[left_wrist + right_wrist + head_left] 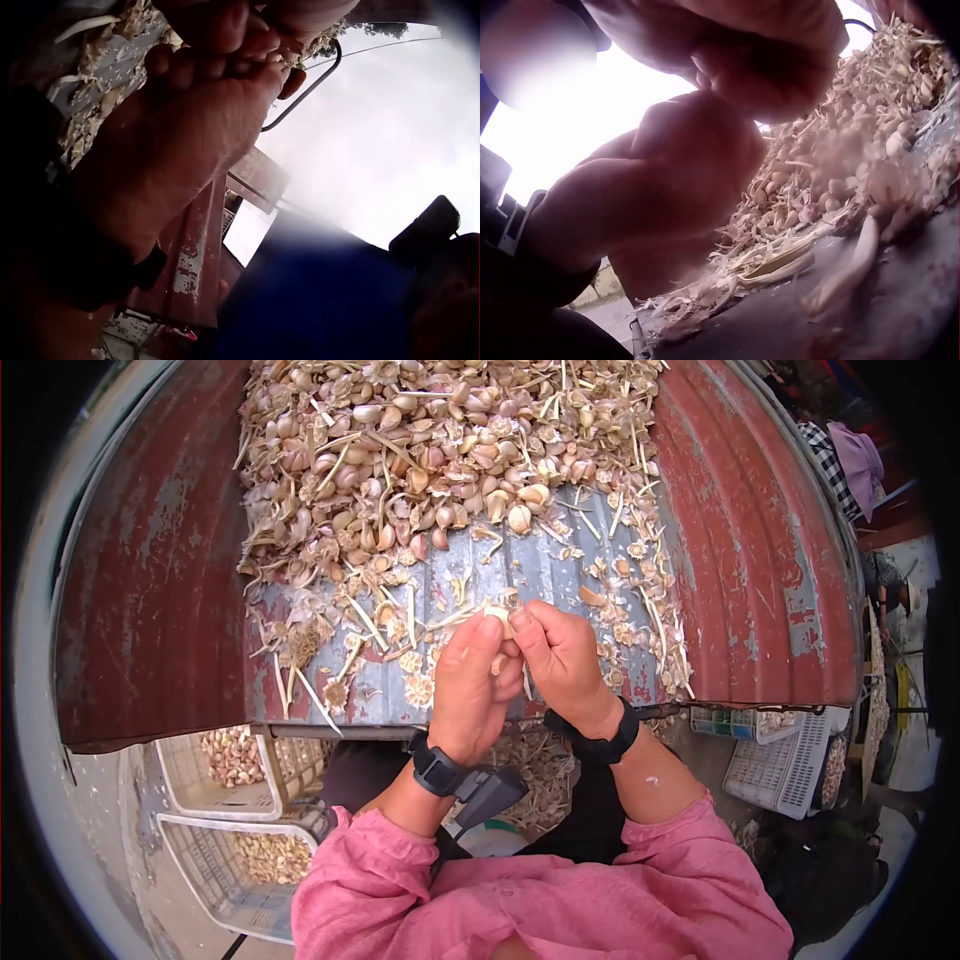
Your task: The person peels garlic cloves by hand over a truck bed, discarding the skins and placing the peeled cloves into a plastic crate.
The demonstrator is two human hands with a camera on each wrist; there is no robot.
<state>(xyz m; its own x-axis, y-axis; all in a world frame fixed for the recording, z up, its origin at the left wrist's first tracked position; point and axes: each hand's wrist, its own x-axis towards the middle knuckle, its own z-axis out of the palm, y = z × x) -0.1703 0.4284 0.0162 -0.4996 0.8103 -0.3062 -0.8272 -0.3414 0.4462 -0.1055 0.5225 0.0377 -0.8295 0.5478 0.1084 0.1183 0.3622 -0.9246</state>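
Note:
In the head view both hands meet over the near part of the metal sheet (pixel 480 565). A pale garlic clove (pixel 497 617) sits between their fingertips, partly covered by the thumbs. My left hand (pixel 472 678) pinches it from the left, the other fingers curled in below. On the other side, my right hand (pixel 563 655) has its thumb and bent forefinger at the clove, with a scrap of dry skin at the tips. In both wrist views, the left hand (pixel 187 127) and right hand (pixel 682 165) are dark, and their fingers mostly hide the clove.
A large heap of garlic cloves (pixel 430 460) with stalks and skins covers the far sheet. Root ends and stems (pixel 420 688) lie close to the hands. Red corrugated sides (pixel 760 540) rise at both edges. Crates (pixel 215 810) holding cloves stand lower left; another crate (pixel 770 770) stands right.

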